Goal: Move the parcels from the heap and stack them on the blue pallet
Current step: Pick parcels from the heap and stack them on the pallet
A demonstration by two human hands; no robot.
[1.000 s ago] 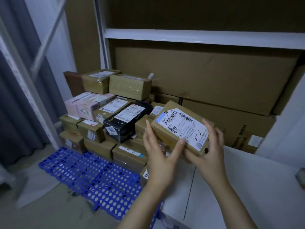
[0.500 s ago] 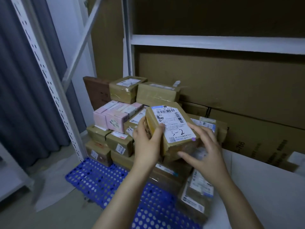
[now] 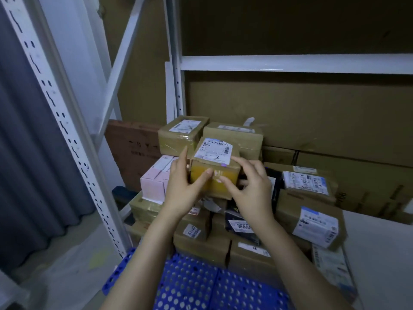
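1. While both hands hold it, the brown parcel [image 3: 213, 175] sits between them: the left hand [image 3: 184, 189] grips its left side, the right hand [image 3: 253, 193] its right.
2. It is over the pile [image 3: 202, 242] on the blue pallet [image 3: 196, 285].
3. A pink box [image 3: 155, 182] is just left of it; a black parcel [image 3: 240, 222] is below.

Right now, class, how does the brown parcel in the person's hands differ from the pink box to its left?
Colour: the brown parcel is cardboard with a yellowish near face; the pink box is pink and white. State: the left hand and right hand grip the brown parcel; the pink box rests in the stack, ungripped. Both are rectangular boxes.
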